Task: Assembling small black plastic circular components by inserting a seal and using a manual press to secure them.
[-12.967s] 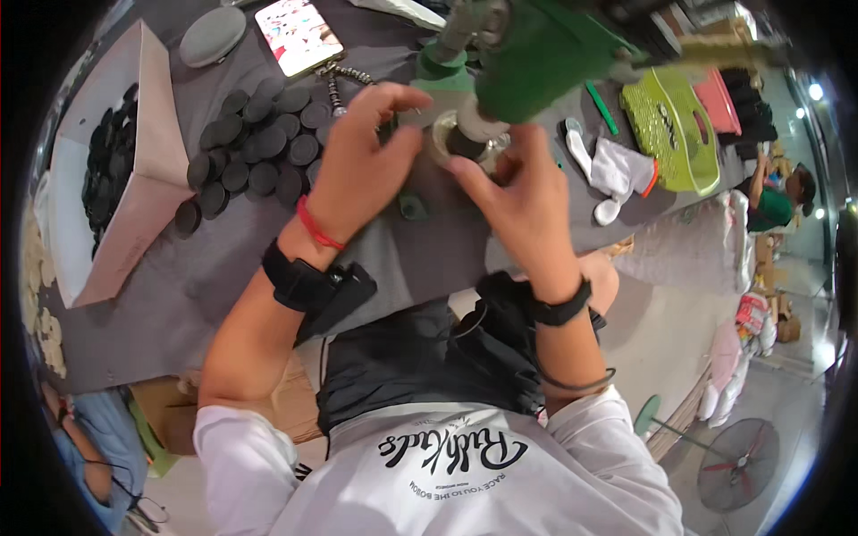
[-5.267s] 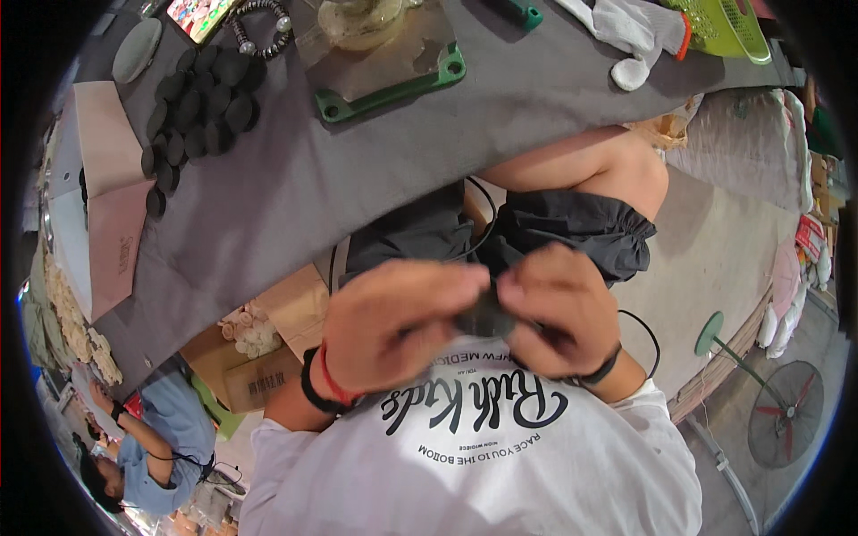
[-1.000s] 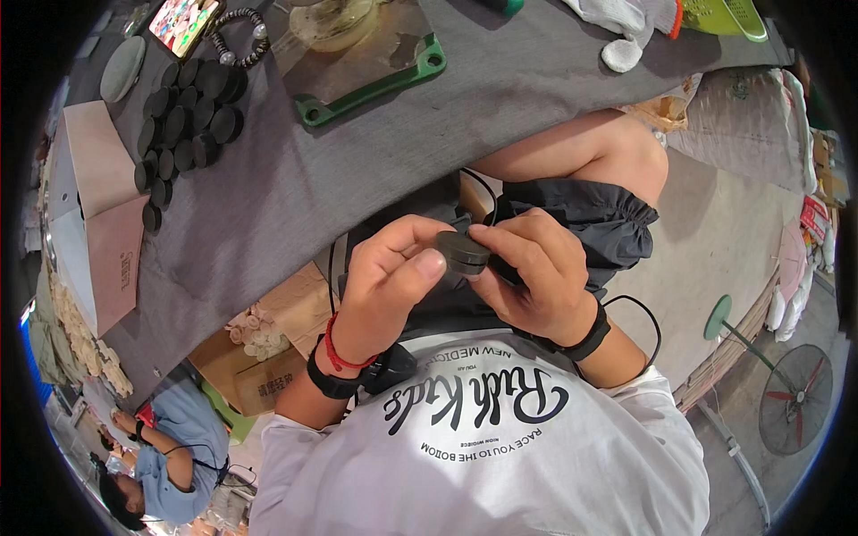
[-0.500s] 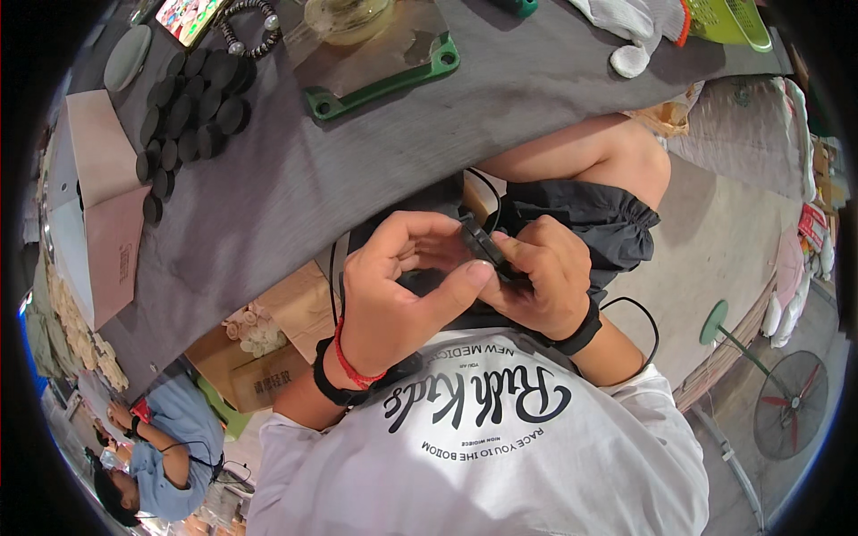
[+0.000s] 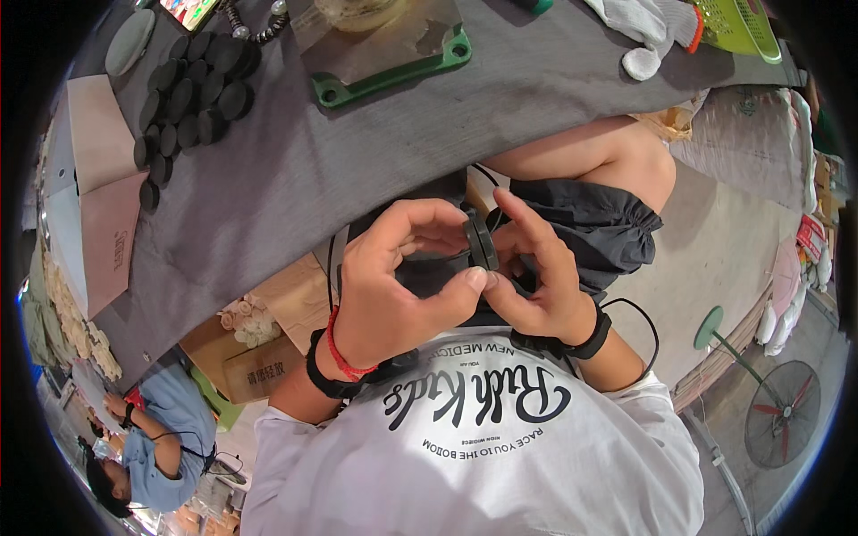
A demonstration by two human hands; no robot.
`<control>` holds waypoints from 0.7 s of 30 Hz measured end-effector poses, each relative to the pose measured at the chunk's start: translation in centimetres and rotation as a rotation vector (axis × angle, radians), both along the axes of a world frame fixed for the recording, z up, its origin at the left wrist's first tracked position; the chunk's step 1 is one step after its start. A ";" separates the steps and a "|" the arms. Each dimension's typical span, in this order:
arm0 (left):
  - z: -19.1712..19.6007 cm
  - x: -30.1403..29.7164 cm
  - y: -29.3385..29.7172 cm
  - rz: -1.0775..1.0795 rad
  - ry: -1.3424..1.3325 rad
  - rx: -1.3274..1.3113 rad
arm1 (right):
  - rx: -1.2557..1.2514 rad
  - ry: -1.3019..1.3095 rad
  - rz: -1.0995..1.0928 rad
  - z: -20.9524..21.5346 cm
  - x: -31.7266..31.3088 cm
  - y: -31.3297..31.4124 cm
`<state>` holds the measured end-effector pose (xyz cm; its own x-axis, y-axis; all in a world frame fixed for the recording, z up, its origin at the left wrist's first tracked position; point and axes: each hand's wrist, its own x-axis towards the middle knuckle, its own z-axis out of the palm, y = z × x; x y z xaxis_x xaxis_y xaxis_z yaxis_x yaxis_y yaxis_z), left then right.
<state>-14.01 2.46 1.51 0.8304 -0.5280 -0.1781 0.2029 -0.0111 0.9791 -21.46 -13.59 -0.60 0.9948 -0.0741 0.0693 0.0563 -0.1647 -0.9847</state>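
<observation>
While the left hand [image 5: 386, 277] pinches one disc [image 5: 481, 243] off the desk's [image 5: 268, 170] near edge, right fingers [image 5: 527, 218] spread, the disc pile [image 5: 185, 94] toward the left edge appears untouched.

Left hand [image 5: 386, 272] faces right hand [image 5: 547, 284], thumbs close.

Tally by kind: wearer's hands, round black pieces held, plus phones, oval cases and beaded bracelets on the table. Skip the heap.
Hands: 2 (left hand, right hand)
Held black piece: 1, groove round its edge
Phone: 1
Oval grey case: 1
Beaded bracelet: 1
Total: 6
</observation>
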 end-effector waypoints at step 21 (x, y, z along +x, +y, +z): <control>-0.3 0.6 1.0 -0.105 0.438 -0.300 | -0.186 -0.275 -0.105 -0.1 0.7 0.0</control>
